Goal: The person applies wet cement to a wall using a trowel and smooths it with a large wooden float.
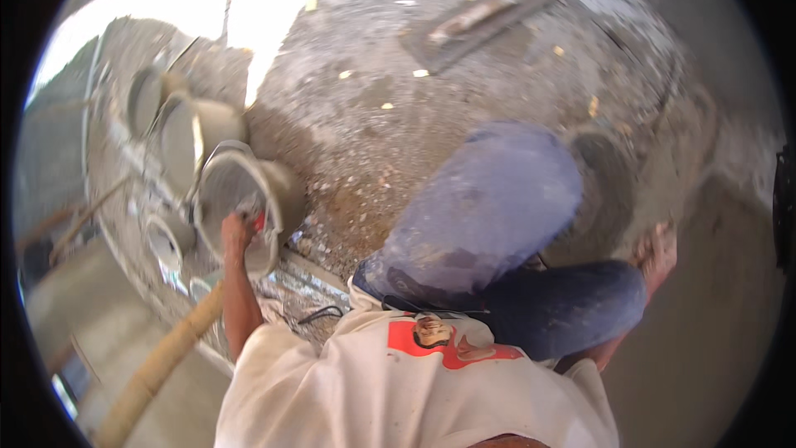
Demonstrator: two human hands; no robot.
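Bucket point(288, 199) stands on rough ground point(356, 191) to the left of a crouching worker point(489, 199), its wide mouth turned upward and toward the left of the view, its long axis running from rim at left to base at right under the bending lens. The left hand point(238, 232) reaches over the rim into the mouth. Its fingers look bent beside a small red thing point(259, 221), but blur hides how far they close and whether they have hold of it. That red thing shows just right of the hand, within the mouth; its direction cannot be told.

Across the shirt point(340, 382) runs a red print point(401, 337), any lettering too unclear to read. The right hand point(657, 250), past the right knee point(618, 294), points up the view near a round grey patch point(603, 187); whether its fingers grip anything cannot be told.

More buckets point(220, 129) line up beyond the first, mouths also leftward, with a small pail point(184, 232) just beside it. A bamboo pole point(157, 357) slants up from lower left toward the left forearm. At top, a board point(489, 23) lies lengthwise, rising to the right.
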